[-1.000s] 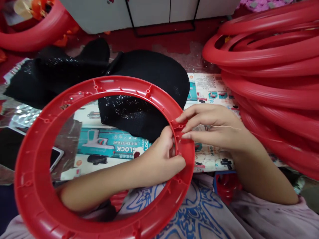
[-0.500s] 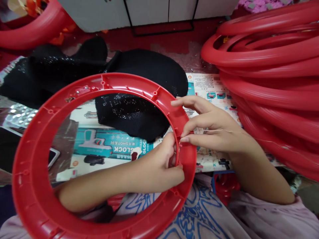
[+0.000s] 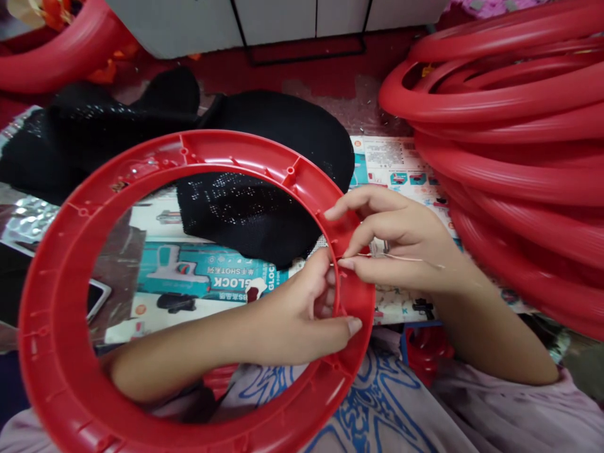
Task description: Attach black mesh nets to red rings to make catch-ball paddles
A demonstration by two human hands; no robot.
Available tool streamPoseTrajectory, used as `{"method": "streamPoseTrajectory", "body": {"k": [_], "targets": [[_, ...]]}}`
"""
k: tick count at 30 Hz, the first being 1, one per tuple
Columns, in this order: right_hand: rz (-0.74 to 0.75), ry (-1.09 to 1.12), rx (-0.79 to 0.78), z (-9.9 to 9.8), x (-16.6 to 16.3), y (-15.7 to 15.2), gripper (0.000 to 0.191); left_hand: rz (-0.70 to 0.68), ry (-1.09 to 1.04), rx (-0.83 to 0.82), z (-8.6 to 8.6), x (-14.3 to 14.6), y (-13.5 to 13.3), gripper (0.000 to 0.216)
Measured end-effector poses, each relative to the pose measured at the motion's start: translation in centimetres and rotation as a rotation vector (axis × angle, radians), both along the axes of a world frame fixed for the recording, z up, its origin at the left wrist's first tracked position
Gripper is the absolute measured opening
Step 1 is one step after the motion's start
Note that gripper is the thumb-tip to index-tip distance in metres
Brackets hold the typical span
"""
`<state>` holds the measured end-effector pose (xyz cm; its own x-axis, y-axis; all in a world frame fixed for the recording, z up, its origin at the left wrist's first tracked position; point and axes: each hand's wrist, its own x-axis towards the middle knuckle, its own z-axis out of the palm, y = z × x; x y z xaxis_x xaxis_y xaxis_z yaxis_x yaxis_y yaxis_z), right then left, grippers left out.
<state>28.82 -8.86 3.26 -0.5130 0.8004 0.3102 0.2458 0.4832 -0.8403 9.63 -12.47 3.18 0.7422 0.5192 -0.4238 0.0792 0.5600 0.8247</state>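
A red plastic ring (image 3: 50, 302) is held tilted in front of me, its hollow ribbed side facing up. My left hand (image 3: 306, 321) reaches up through the ring's opening and grips its right side, the thumb lying across the channel and the other fingers curled at the inner rim. My right hand (image 3: 399, 242) pinches a thin pale wire or thread (image 3: 396, 257) at the inner rim, between thumb and a finger. The loose end trails back over the right hand. Inside the channel at the upper left sit small metallic bits (image 3: 136, 168), too small to name.
Black fabric with shiny studs (image 3: 278, 126) lies behind the ring, partly over printed cardboard (image 3: 179, 270). Stacked red rings (image 3: 509, 151) rise at the right. Another red ring (image 3: 61, 56) is at the upper left, and a pale box or cabinet (image 3: 283, 25) stands at the back.
The ring has tipped and shifted slightly left. My left thumb has slid outward across the channel. My right hand keeps its pinch, and the thread now shows at the inner rim.
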Motion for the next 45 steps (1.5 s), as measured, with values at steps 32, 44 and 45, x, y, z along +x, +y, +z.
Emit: {"method": "streamPoseTrajectory", "body": {"k": [32,44,45], "targets": [[-0.013,0.069,0.01,-1.3,-0.7,0.2,0.007,-0.019,0.027,0.063,0.4,-0.5,0.2,0.055],[-0.052,0.134,0.021,-1.4,-1.1,0.1,0.009,0.294,0.024,0.144,-1.3,0.2,0.2,0.037],[-0.046,0.143,0.012,-1.4,-1.0,0.1,0.01,0.258,0.067,0.185,-1.2,0.1,0.2,0.038]]}}
